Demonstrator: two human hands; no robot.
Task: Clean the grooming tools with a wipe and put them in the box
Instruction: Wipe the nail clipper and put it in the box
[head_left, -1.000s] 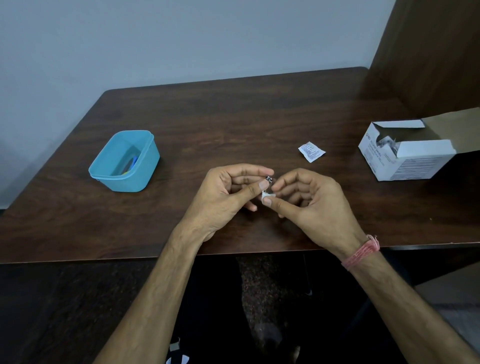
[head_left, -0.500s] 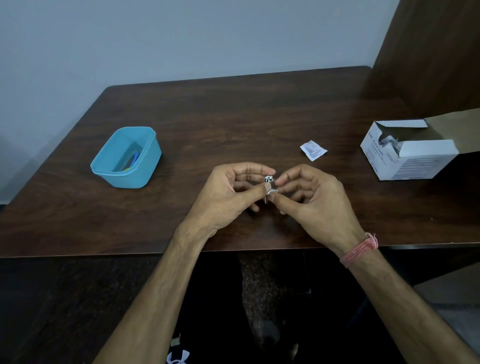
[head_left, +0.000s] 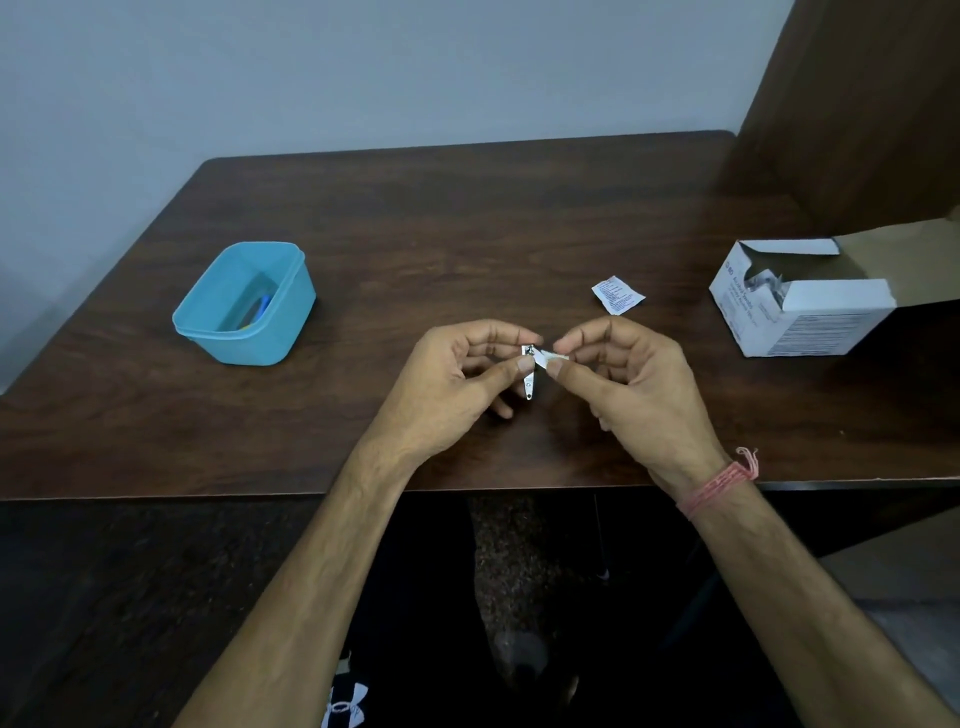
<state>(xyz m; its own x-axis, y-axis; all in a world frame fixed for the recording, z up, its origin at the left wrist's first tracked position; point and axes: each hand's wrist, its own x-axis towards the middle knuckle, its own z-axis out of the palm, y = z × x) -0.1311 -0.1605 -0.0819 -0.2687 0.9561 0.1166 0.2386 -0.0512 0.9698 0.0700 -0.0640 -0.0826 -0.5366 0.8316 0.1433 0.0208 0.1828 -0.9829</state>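
Over the near edge of the dark wooden tabletop (head_left: 467, 234), the person's left hand (head_left: 447, 384) pinches a small silver metal nail clipper (head_left: 529, 373) between thumb and forefinger, its tail hanging down and free. A moment ago the two hands were pressed together with the clipper buried between the fingers; now they have drawn slightly apart and much of the clipper shows. The right hand (head_left: 634, 379) holds a small folded white wipe (head_left: 551, 357) between thumb and forefinger, its tip touching the clipper's upper end. So both sets of fingers are narrow, each closed on its own thing.

To my eye the rubbing stroke has just run off the head of the clipper, which suggests this tool is nearly clean, or about to be turned for another pass.

The light blue plastic box (head_left: 244, 306) stands well apart on the left, with something blue and yellow already lying in it. A torn white sachet (head_left: 617, 295) lies beyond the hands, and an open white cardboard carton (head_left: 800, 312) sits to the right.
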